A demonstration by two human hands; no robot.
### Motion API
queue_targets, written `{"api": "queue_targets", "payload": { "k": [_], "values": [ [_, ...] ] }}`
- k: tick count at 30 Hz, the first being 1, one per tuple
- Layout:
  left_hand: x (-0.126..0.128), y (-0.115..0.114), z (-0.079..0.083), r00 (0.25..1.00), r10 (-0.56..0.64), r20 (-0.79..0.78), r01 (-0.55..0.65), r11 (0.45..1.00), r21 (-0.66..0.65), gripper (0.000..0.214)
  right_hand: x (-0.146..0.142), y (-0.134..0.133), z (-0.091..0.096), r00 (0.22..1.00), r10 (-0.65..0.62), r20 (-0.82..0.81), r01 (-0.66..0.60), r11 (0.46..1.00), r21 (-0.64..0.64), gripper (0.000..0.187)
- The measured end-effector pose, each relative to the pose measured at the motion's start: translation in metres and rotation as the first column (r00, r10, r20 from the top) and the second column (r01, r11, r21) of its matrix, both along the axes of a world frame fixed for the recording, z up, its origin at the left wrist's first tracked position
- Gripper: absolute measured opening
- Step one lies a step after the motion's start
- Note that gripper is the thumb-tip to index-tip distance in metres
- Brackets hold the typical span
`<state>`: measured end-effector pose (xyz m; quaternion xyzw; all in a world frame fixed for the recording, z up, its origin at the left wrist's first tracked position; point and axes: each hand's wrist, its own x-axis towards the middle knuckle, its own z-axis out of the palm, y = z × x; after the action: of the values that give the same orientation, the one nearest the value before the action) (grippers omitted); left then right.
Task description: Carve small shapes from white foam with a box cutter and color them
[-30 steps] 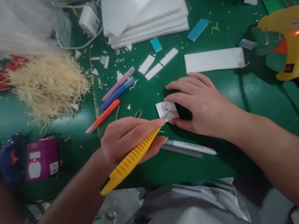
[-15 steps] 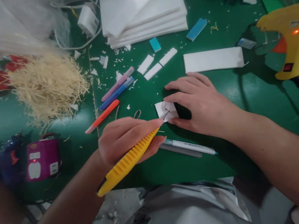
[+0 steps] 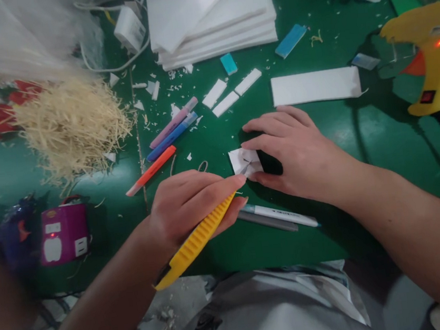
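My left hand (image 3: 188, 203) is closed round a yellow utility knife (image 3: 194, 239), whose blade tip touches a small white foam piece (image 3: 242, 161) on the green mat (image 3: 221, 249). My right hand (image 3: 294, 154) pinches that white piece from the right, thumb below and fingers above, and holds it down on the mat. Two pens, one white (image 3: 283, 215) and one grey (image 3: 268, 223), lie just below both hands.
A stack of white foam boards (image 3: 211, 20) lies at the top. A white strip (image 3: 314, 86), small white blocks (image 3: 224, 96), three coloured markers (image 3: 169, 136), a pile of straw (image 3: 70, 126), a magenta box (image 3: 64, 240) and a switched-on yellow glue gun (image 3: 432, 56) surround the hands.
The knife handle has swung slightly rightward and its blade tip has shifted a little on the white piece. My right hand has stayed in place.
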<state>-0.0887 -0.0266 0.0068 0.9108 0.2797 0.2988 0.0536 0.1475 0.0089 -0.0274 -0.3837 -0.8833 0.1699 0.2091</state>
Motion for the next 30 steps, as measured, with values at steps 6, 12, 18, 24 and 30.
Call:
{"api": "queue_targets", "payload": {
  "k": [6, 12, 18, 24, 30],
  "values": [
    [-0.0018, -0.0032, 0.0039, 1.000, -0.002, -0.028, 0.002, 1.000, -0.030, 0.016, -0.0009, -0.0003, 0.0022, 1.000, -0.016, 0.024, 0.017, 1.000, -0.021, 0.025],
    [-0.0015, -0.0024, 0.0016, 1.000, -0.003, -0.015, 0.002, 1.000, -0.029, 0.017, -0.0010, -0.0001, 0.0024, 1.000, -0.012, 0.019, 0.012, 1.000, -0.025, 0.026],
    [-0.0001, 0.0008, -0.0023, 0.999, -0.002, 0.035, 0.003, 1.000, -0.021, 0.015, -0.0007, -0.0008, 0.0022, 1.000, 0.003, 0.018, -0.003, 1.000, -0.003, 0.025],
    [-0.0018, 0.0016, 0.0019, 0.999, -0.031, -0.006, 0.031, 0.999, -0.012, 0.015, -0.0021, -0.0019, 0.0026, 0.999, -0.031, 0.029, 0.032, 0.999, -0.025, 0.025],
    [-0.0038, -0.0022, 0.0051, 0.999, -0.028, -0.032, 0.027, 0.999, -0.019, 0.015, -0.0023, -0.0015, 0.0030, 0.999, -0.034, 0.032, 0.034, 0.999, -0.023, 0.027]
  ]
}}
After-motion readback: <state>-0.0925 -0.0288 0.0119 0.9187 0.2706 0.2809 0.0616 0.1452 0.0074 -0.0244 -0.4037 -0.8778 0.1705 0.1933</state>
